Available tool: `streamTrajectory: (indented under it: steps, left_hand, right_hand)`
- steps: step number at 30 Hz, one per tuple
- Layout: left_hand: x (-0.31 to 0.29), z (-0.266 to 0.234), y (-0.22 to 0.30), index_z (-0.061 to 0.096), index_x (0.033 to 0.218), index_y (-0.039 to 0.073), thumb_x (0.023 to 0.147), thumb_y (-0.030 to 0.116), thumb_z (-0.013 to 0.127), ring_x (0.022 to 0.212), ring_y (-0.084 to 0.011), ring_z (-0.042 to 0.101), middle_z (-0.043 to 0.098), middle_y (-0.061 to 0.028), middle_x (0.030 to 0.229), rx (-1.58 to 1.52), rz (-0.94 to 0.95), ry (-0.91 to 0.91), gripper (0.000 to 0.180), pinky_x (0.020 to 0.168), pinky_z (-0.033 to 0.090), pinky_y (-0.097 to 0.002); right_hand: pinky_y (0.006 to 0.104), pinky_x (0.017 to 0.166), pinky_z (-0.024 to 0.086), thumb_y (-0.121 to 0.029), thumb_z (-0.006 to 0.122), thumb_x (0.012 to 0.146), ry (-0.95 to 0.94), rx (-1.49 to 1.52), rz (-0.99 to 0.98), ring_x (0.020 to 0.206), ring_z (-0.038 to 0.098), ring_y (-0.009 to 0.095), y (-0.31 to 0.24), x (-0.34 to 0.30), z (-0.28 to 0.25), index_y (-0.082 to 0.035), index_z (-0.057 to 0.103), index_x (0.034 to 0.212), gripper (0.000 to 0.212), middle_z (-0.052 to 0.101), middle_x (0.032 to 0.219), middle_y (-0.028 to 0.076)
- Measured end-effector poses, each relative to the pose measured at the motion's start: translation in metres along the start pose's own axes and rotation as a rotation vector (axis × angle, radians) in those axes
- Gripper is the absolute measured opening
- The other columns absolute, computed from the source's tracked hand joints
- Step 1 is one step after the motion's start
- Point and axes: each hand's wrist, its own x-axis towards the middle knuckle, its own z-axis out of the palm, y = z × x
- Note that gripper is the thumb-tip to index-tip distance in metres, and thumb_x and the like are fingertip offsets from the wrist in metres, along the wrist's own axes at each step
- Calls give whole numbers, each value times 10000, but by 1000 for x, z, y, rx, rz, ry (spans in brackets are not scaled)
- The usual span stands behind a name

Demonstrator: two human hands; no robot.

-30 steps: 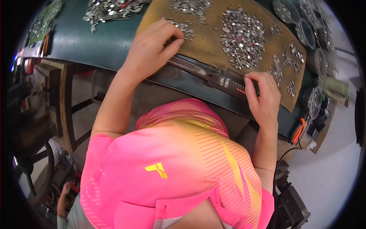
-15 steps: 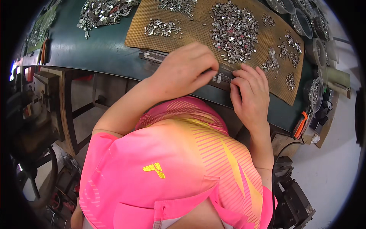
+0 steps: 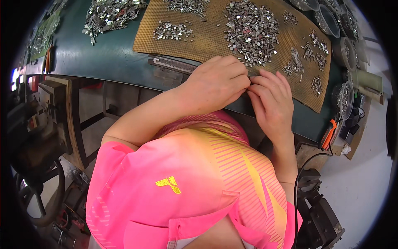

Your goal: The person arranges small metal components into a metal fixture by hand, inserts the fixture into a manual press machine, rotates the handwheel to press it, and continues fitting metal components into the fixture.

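Note:
My left hand point(image 3: 219, 85) reaches across the table's near edge, its fingers curled and pressed together. Against its fingertips come those of my right hand point(image 3: 271, 94), which is bent into a pinch. Whatever lies between the fingertips is hidden. Under and beside my left hand runs a long narrow metal bar point(image 3: 172, 63), lying along the near edge of a brown textured mat point(image 3: 207, 39); my hands cover its right part. Just beyond the fingers is a large pile of small shiny metal pieces point(image 3: 252, 35) on the mat.
Smaller heaps of metal parts point(image 3: 173, 30) and thin metal pins point(image 3: 294, 62) lie on the mat. More metal pieces point(image 3: 112, 16) are on the green tabletop point(image 3: 95, 54). Clear plastic tubs point(image 3: 345, 99) line the right side, near orange-handled pliers point(image 3: 329, 134).
My left hand has moved right and slightly nearer, so its fingertips now meet those of my right hand. The small pieces seen between the hands before are now covered.

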Motion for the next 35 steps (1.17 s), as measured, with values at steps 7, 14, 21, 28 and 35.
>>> streamTrajectory:
  steps: [7,14,21,28,35]
  left_hand:
    - [6,-16,-9,674,959,76,883,118,746,927,-302,628,642,-74,929,-156,-42,-28,113,813,532,-414]
    - [5,-41,-11,704,1030,57,905,63,738,953,-300,664,703,-85,986,-80,-149,-10,130,826,527,-400]
    - [-18,-83,-55,747,1068,53,909,92,754,1002,-302,675,730,-90,1048,311,-212,226,164,879,532,-408]
    - [-34,-71,-40,763,1148,51,921,168,777,1268,-327,645,735,-104,1250,367,-135,54,257,1083,501,-473]
    - [-48,-62,-32,754,1189,50,915,150,782,1288,-325,642,727,-116,1274,149,-133,72,294,1126,478,-483]
  right_hand:
    - [321,861,534,9,749,909,176,338,348,1014,686,242,11,-2,-13,-19,725,1071,167,698,1085,109]
    - [298,822,502,72,699,904,310,376,439,885,611,185,21,-2,-9,-13,704,1076,192,616,962,74]
    - [305,897,520,110,640,931,267,399,385,993,658,215,27,-5,-9,2,703,1087,200,671,1073,107]
    - [384,915,548,58,669,937,108,268,162,970,708,284,5,53,-14,-15,721,1119,203,731,1035,137]
    - [485,1113,436,-70,677,970,-209,51,-86,1101,694,323,1,106,-2,-85,731,1187,224,745,1107,145]
